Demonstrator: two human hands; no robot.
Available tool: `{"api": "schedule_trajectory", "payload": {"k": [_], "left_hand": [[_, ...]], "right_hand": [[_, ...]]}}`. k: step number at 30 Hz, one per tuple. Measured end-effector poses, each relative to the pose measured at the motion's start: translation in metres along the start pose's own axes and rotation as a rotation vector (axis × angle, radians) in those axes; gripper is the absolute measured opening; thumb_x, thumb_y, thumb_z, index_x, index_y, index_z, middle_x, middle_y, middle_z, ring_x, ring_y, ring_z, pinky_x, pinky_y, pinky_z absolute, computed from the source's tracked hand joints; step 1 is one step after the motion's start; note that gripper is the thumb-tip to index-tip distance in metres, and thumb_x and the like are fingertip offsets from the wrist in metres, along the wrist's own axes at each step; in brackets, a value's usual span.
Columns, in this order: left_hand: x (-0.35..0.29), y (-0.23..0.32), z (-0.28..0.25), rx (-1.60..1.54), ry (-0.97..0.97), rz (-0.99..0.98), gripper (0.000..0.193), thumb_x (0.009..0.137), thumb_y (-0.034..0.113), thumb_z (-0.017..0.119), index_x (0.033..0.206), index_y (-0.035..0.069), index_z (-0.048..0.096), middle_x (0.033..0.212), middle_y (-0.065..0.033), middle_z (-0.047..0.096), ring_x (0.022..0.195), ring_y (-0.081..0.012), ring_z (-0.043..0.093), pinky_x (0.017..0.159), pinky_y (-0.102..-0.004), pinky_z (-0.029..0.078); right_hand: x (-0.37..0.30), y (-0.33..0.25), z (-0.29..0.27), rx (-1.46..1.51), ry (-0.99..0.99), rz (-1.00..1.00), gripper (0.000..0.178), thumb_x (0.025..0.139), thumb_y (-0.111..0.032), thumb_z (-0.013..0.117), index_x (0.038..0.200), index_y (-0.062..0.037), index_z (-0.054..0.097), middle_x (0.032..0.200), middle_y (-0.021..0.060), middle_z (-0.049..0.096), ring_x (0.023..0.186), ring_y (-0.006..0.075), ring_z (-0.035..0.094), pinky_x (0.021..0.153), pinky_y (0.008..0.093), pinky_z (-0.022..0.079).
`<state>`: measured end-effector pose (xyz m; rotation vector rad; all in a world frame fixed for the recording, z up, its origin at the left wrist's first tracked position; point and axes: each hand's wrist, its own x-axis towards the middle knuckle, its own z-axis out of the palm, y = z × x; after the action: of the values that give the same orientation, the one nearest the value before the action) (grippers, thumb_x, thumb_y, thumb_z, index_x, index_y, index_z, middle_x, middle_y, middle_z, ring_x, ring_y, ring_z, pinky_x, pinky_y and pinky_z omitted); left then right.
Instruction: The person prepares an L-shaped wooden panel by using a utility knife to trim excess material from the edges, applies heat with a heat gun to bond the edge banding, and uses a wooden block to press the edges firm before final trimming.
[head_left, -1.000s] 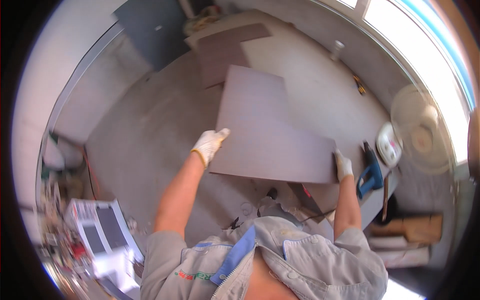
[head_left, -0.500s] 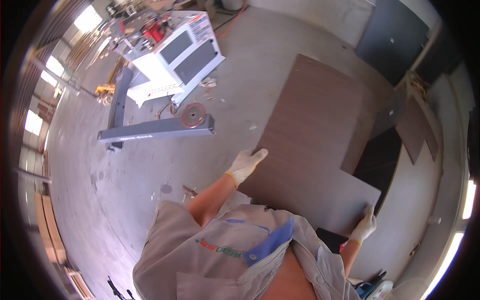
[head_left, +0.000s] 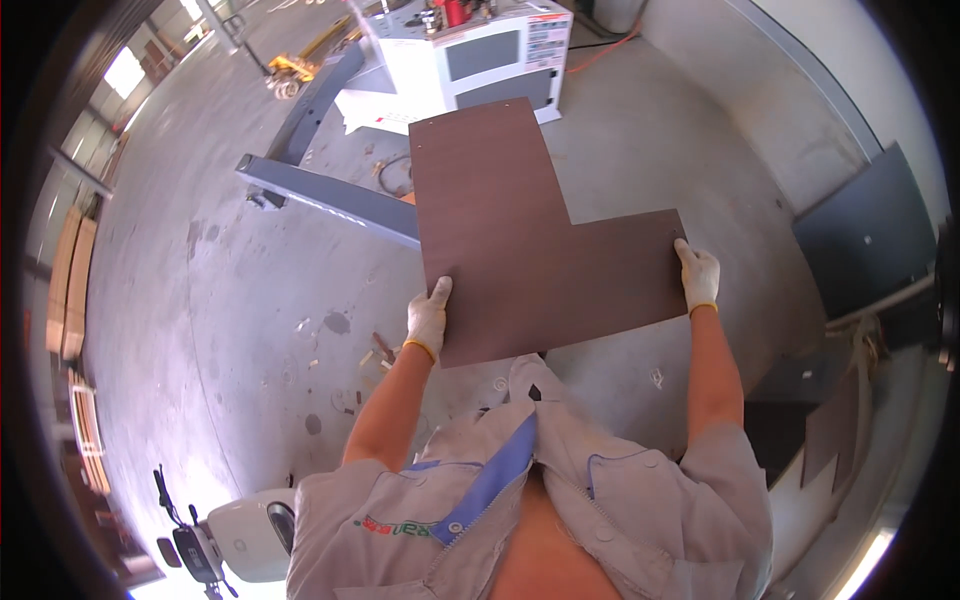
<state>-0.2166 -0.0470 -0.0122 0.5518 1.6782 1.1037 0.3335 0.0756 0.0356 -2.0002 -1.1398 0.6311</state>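
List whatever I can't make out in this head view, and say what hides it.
- Brown board, underside: head view, hidden by its upper face.
- Left hand and right hand, most fingers: head view, hidden behind the board.
- Grey beam, right end: head view, covered by the board.
- White machine, top: head view, cut off by the upper edge.
- Small scraps: head view, too small to identify.

Your white-gloved left hand (head_left: 427,318) grips the left edge of a flat brown L-shaped panel (head_left: 495,240); your white-gloved right hand (head_left: 701,276) holds its right end. A white boxy machine with dark rectangular panels (head_left: 475,65) stands far beyond. Near left sits a white vehicle with black handlebars (head_left: 243,537).
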Motion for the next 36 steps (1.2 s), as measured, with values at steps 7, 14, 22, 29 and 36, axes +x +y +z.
{"api": "schedule_trajectory", "payload": {"k": [7, 14, 22, 29, 36], "left_hand": [[0.071, 0.030, 0.061, 0.121, 0.178, -0.061, 0.085, 0.108, 0.066, 0.081, 0.147, -0.009, 0.075, 0.125, -0.0201, 0.083, 0.107, -0.0302, 0.080, 0.094, -0.0431, 0.065], [0.059, 0.020, 0.097, 0.207, 0.221, -0.223, 0.105, 0.101, 0.085, 0.075, 0.152, -0.007, 0.069, 0.126, -0.0250, 0.082, 0.104, -0.0365, 0.084, 0.079, -0.0455, 0.070], [0.124, 0.000, 0.057, 0.173, -0.071, -0.185, 0.099, 0.104, 0.084, 0.072, 0.155, -0.002, 0.072, 0.136, -0.0216, 0.083, 0.128, -0.0342, 0.079, 0.110, -0.0455, 0.060], [0.201, 0.079, -0.038, 0.533, -1.003, -0.213, 0.070, 0.111, 0.065, 0.070, 0.139, 0.002, 0.077, 0.114, -0.0127, 0.083, 0.100, -0.0249, 0.078, 0.092, -0.0410, 0.061], [0.293, 0.093, -0.201, 0.580, -0.474, -0.074, 0.053, 0.112, 0.047, 0.067, 0.131, -0.001, 0.080, 0.113, -0.0162, 0.085, 0.100, -0.0267, 0.083, 0.092, -0.0427, 0.065]], "right_hand": [[0.168, -0.041, 0.101, -0.153, -0.086, -0.028, 0.063, 0.100, -0.059, 0.090, 0.109, 0.0034, 0.089, 0.087, 0.0101, 0.080, 0.082, 0.0225, 0.074, 0.084, 0.0428, 0.058], [0.225, -0.039, 0.153, -0.411, -0.169, 0.038, 0.070, 0.105, -0.066, 0.080, 0.123, 0.0018, 0.085, 0.113, 0.0193, 0.086, 0.105, 0.0326, 0.081, 0.102, 0.0435, 0.060], [-0.023, -0.195, 0.318, -0.520, -0.412, -0.802, 0.091, 0.094, -0.046, 0.093, 0.162, 0.0049, 0.060, 0.167, 0.0332, 0.058, 0.161, 0.0563, 0.048, 0.137, 0.0663, 0.034], [-0.107, -0.214, 0.385, -0.688, -0.308, -0.682, 0.094, 0.103, -0.052, 0.082, 0.171, 0.0044, 0.050, 0.181, 0.0325, 0.045, 0.169, 0.0554, 0.038, 0.144, 0.0659, 0.022], [-0.128, -0.212, 0.390, -0.767, -0.273, -0.507, 0.097, 0.105, -0.052, 0.080, 0.175, 0.0037, 0.043, 0.185, 0.0320, 0.038, 0.174, 0.0538, 0.030, 0.145, 0.0662, 0.018]]}}
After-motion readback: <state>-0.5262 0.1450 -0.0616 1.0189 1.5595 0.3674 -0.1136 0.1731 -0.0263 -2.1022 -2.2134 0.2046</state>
